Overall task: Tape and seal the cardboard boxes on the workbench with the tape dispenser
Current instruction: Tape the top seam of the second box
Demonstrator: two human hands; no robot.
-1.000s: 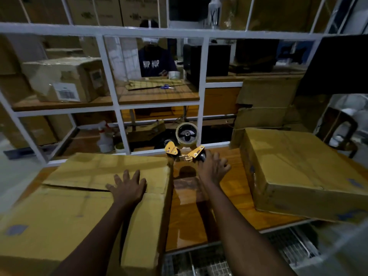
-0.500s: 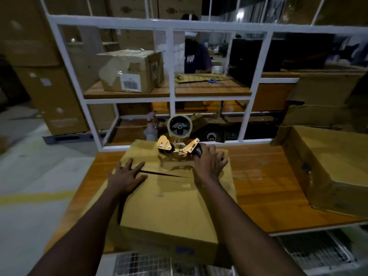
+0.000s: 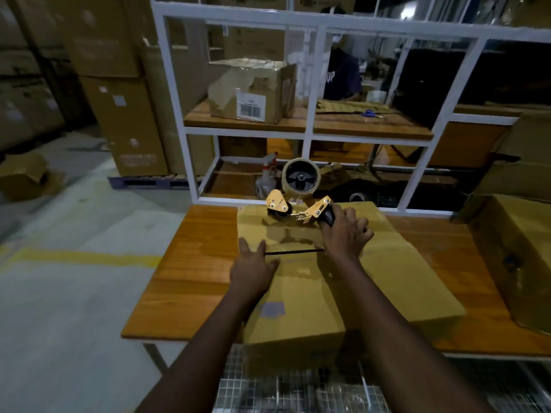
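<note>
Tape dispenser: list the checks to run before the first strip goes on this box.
1. Grip: right hand curled round the tape dispenser handle - ok.
2. Left hand flat on the box top, beside the seam - ok.
3. Flaps shut: a dark gap shows along the seam - not ok.
4. Dispenser on the seam: it sits on the far flap, beyond it - not ok.
5. Tape roll loaded - ok.
6. Free tape end ready - cannot tell.
</note>
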